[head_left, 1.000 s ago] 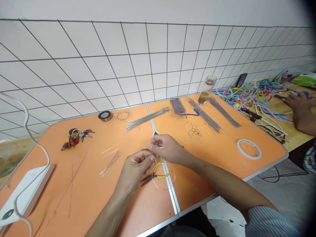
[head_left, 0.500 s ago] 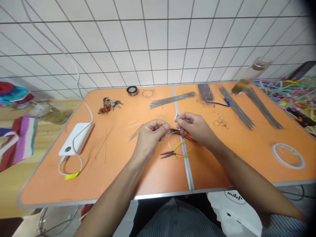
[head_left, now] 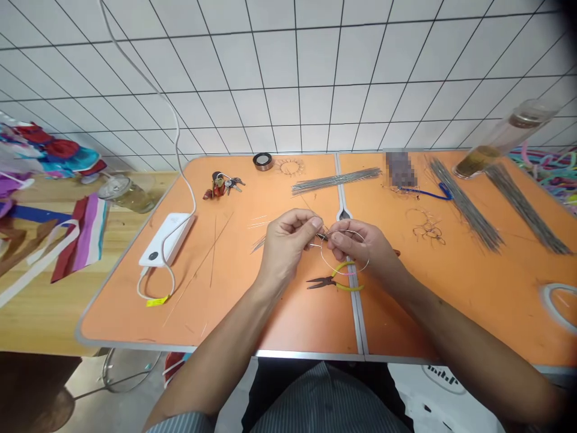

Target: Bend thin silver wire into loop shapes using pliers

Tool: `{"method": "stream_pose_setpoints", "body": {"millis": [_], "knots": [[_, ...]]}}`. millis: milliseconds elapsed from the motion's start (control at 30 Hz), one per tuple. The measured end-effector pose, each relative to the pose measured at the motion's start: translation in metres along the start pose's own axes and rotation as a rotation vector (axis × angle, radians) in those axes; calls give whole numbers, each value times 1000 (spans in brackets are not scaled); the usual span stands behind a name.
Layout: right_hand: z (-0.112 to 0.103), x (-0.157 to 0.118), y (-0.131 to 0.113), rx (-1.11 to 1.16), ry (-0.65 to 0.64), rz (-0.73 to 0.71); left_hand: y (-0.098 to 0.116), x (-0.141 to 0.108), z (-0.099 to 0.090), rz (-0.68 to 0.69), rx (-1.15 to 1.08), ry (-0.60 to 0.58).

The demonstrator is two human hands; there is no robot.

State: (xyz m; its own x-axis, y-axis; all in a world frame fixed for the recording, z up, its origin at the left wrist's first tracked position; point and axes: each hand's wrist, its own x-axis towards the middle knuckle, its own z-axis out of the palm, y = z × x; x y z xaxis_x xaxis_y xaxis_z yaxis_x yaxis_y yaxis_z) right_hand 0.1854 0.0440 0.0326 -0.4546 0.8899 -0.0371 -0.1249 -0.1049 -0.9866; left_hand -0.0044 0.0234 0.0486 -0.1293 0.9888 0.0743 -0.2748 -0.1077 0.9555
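Note:
Both hands meet above the middle of the orange table (head_left: 297, 325). A thin wire ring (head_left: 323, 257) hangs between them. My left hand (head_left: 291, 240) pinches the wire near the ring's upper left, thumb against forefinger. My right hand (head_left: 360, 243) has its fingers closed on the ring's upper part, the fingertips nearly touching those of my left hand. Just below the ring lie pliers with yellow handles (head_left: 349, 288), their dark jaws pointing left. A dark object between the fingertips is too small to make out.
Bundles of straight wire (head_left: 336, 180) lie at the back and right. Keys (head_left: 229, 183), black tape (head_left: 262, 160), a white power bank (head_left: 167, 239) with a cable, tangled wire loops (head_left: 428, 231), a tilted glass bottle (head_left: 505, 138) and a white ring (head_left: 561, 307) are around.
The view has shifted, so the table's things appear further right. My hands have come closer together, and the wire ring now shows in front of my right hand.

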Motion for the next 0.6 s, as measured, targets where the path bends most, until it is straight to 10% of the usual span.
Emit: {"method": "stream_pose_setpoints", "body": {"millis": [600], "knots": [[13,-5,-9,-151,167,-153,-1,-4,3,-1,54,-24]]}}
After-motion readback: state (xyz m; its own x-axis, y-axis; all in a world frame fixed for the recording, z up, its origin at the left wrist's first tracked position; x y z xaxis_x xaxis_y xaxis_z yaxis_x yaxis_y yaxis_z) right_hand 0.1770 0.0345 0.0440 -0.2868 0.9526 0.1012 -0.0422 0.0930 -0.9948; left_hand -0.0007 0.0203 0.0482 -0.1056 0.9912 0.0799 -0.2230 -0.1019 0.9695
